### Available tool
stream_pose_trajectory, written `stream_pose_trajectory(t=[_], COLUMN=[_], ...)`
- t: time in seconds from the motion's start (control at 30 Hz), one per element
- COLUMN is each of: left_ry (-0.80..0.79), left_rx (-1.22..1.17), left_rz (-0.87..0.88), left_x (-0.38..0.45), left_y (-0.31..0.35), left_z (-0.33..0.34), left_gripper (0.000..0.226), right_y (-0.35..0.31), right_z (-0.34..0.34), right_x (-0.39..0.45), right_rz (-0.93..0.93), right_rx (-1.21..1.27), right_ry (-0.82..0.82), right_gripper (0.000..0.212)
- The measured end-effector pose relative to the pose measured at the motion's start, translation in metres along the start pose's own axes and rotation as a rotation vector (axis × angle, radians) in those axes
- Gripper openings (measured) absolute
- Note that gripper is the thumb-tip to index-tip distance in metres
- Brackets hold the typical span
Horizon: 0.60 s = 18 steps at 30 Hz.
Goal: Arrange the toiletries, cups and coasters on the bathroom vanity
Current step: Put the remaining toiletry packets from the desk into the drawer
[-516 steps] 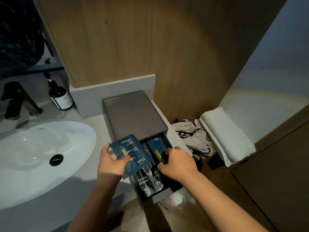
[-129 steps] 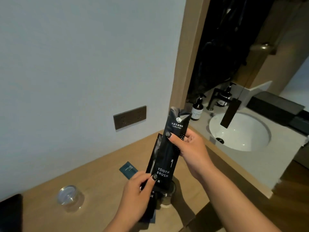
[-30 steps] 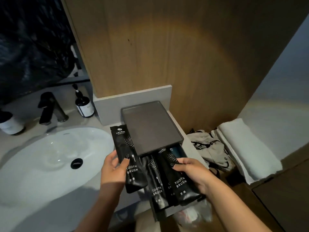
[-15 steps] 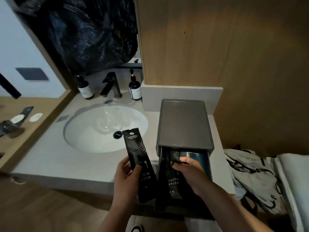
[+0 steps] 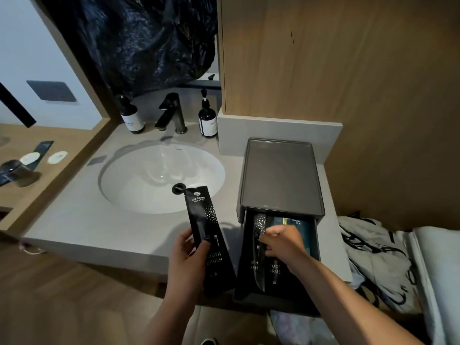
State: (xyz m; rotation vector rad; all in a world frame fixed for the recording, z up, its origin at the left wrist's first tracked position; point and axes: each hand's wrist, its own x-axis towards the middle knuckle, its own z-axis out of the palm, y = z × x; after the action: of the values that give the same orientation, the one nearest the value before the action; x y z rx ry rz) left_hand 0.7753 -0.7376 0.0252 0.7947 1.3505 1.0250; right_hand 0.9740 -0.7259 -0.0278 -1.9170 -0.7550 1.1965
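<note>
We look down at a grey vanity (image 5: 82, 217) with an oval sink (image 5: 161, 178) set in it. At the vanity's right end stands a grey box (image 5: 281, 178), its drawer (image 5: 315, 247) pulled out past the front edge.

Our left hand (image 5: 190, 252) is closed around a black toothbrush pouch (image 5: 207, 235), thumb across its face, holding it upright over the front edge between sink and box. Our right hand (image 5: 281, 244) is down in the drawer, fingers curled and pinching the top of a second pouch (image 5: 258, 247); a third pouch (image 5: 276, 270) and blue packets (image 5: 302, 227) lie beside it.

We judge the task partly done: some toiletries are in the drawer, one pouch waits in hand. On the wooden counter (image 5: 49, 180) to the left, two coasters (image 5: 44, 158), a glass cup (image 5: 13, 170) and a dark packet (image 5: 42, 148) still lie unarranged.

The drawer looks nearly full, so room inside is tight. The box top and the vanity around the sink are bare. Two pump bottles (image 5: 132, 118) and a tap (image 5: 171, 113) line the back edge; a wooden wall closes the right side.
</note>
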Motion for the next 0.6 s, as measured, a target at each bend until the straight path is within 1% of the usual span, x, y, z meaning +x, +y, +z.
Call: stream_pose_trajectory(t=[0.1, 0.17, 0.3, 0.5, 0.6], left_ry=[-0.027, -0.046, -0.102, -0.195, -0.230], left_rx=[0.014, 0.017, 0.055, 0.069, 0.082], left_rz=[-0.016, -0.016, -0.010, -0.023, -0.021], left_x=[0.004, 0.007, 0.015, 0.023, 0.030], left_y=[0.000, 0.003, 0.005, 0.009, 0.010], left_z=[-0.005, -0.005, -0.004, -0.004, -0.005], left_gripper=[0.030, 0.030, 0.026, 0.024, 0.024], right_y=[0.003, 0.001, -0.001, 0.010, 0.010], right_z=[0.001, 0.003, 0.006, 0.012, 0.015], right_x=[0.002, 0.002, -0.002, -0.011, -0.014], right_rz=[0.025, 0.036, -0.010, -0.064, -0.031], right_rx=[0.013, 0.011, -0.074, -0.102, -0.133], right_ry=[0.061, 0.105, 0.182, 0.349, 0.371], right_gripper=[0.025, 0.023, 0.024, 0.021, 0.019])
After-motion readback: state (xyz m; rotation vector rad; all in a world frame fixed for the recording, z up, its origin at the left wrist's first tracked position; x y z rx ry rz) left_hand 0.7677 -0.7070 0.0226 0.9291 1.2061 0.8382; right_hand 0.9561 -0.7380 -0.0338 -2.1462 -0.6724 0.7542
